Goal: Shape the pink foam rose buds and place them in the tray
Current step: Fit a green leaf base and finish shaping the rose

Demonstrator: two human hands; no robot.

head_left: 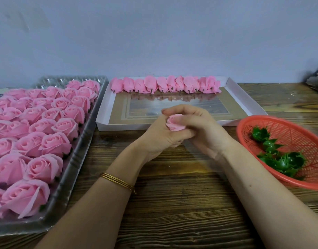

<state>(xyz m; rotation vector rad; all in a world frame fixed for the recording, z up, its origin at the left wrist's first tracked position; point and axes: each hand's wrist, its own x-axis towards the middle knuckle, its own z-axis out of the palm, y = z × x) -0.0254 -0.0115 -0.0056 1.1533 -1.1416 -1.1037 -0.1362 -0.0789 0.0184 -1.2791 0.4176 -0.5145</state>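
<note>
Together, left hand (159, 135) and right hand (199, 128) cup a pink rose bud (174, 122); fingers curled.

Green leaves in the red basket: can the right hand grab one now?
Probably not yet: the right hand and left hand both grip the pink rose bud. Nothing blocks the way to the green leaves.

— What stands at twelve o'clock?
— A plain wall (154, 33), pale blue-grey and matte, with faint scuffs toward ten o'clock.
— And below it?
— The worktop (172, 203): dark brown wood, its bold grain running left to right, spreading from three through six to nine o'clock.
— Anything at the edge?
— At three o'clock there's a blurred grey stack (316, 79); I can't tell what it is. The light is soft and even.
</note>
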